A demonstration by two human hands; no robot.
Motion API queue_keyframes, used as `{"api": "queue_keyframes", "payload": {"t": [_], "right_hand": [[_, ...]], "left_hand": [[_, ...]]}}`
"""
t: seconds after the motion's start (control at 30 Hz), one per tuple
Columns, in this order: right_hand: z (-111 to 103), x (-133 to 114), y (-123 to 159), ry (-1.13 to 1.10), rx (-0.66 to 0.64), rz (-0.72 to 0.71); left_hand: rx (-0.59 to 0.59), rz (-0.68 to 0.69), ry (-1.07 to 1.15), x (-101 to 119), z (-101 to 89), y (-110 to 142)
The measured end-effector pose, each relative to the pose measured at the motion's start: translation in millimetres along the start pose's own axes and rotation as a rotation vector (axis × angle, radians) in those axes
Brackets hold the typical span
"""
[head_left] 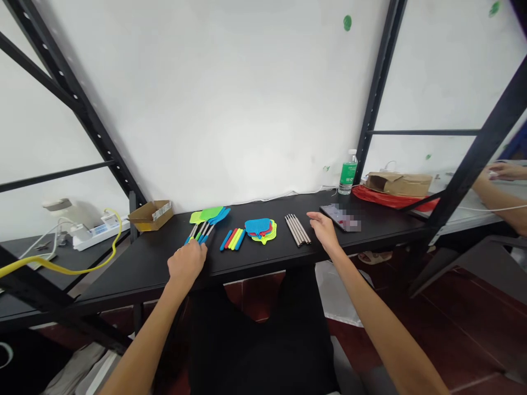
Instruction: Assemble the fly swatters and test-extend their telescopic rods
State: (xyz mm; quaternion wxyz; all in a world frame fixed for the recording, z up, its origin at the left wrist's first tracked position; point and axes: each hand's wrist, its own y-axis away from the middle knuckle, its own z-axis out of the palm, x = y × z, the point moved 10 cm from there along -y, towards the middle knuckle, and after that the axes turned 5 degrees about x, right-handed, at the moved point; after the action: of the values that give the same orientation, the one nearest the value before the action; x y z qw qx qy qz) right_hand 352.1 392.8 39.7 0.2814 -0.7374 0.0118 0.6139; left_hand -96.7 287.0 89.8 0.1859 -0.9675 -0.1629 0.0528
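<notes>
My left hand [187,263] is closed over the handle ends of several assembled fly swatters [212,214], with green, yellow-green and blue heads, lying on the black table. Beside them lies a row of loose handles [233,240] in blue, red, yellow and green. In the middle sits a pile of loose swatter heads [259,227], blue on top, red and yellow below. Several metal rods [297,229] lie side by side to the right. My right hand [324,229] rests just right of the rods, index finger stretched out, holding nothing that I can see.
A phone [340,217] lies behind my right hand. Farther back stand a water bottle [348,173] and a cardboard box on red plastic [399,184]. At left are a small open carton [151,216], a power strip [99,233] and a yellow cable [61,269]. Another person's arm [502,192] shows at right.
</notes>
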Motion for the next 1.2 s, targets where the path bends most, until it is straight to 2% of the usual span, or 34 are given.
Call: {"api": "queue_keyframes", "payload": {"t": [0.13, 0.2, 0.23, 0.3, 0.37, 0.43, 0.5, 0.57, 0.67, 0.73, 0.87, 0.93, 1.0, 1.07, 1.2], "right_hand": [[-1, -34, 14, 0.008, 0.038, -0.053], [7, -56, 27, -0.069, 0.033, -0.065], [17, -66, 36, -0.151, -0.009, -0.051], [48, -79, 59, -0.409, -0.167, 0.101], [83, -86, 89, -0.708, -0.35, 0.365], [99, -90, 111, -0.919, -0.367, 0.564], [100, -90, 118, -1.051, -0.29, 0.671], [94, -87, 116, -1.096, -0.217, 0.715], [84, -86, 109, -1.077, -0.207, 0.733], [79, -90, 105, -1.082, -0.246, 0.737], [77, -109, 107, -1.155, -0.352, 0.739], [77, -120, 110, -1.181, -0.398, 0.73], [77, -128, 113, -1.177, -0.431, 0.71], [76, -135, 115, -1.156, -0.461, 0.671], [71, -150, 118, -1.143, -0.534, 0.568]], "left_hand": [[0.087, 0.02, 0.038, 23, -28.7, 24], [0.096, 0.032, 0.104, 43, -41.6, 39], [0.099, 0.056, 0.145, 57, -47.1, 48], [0.058, 0.128, 0.217, 89, -50.2, 67], [0.025, 0.201, 0.252, 122, -48.7, 87], [-0.013, 0.264, 0.277, 150, -42.4, 107], [-0.077, 0.299, 0.305, 169, -32.6, 124], [-0.132, 0.353, 0.393, 185, -27.8, 137], [-0.197, 0.408, 0.761, 200, -35.0, 148], [-0.339, 0.392, 1.125, 206, -37.5, 150], [-0.915, 0.201, 1.777, 223, -28.0, 169], [-1.137, 0.106, 2.012, 229, -31.0, 180], [-1.264, 0.048, 2.204, 232, -38.1, 188], [-1.34, 0.011, 2.368, 233, -46.6, 196], [-1.398, -0.034, 2.589, 235, -62.8, 213]]}}
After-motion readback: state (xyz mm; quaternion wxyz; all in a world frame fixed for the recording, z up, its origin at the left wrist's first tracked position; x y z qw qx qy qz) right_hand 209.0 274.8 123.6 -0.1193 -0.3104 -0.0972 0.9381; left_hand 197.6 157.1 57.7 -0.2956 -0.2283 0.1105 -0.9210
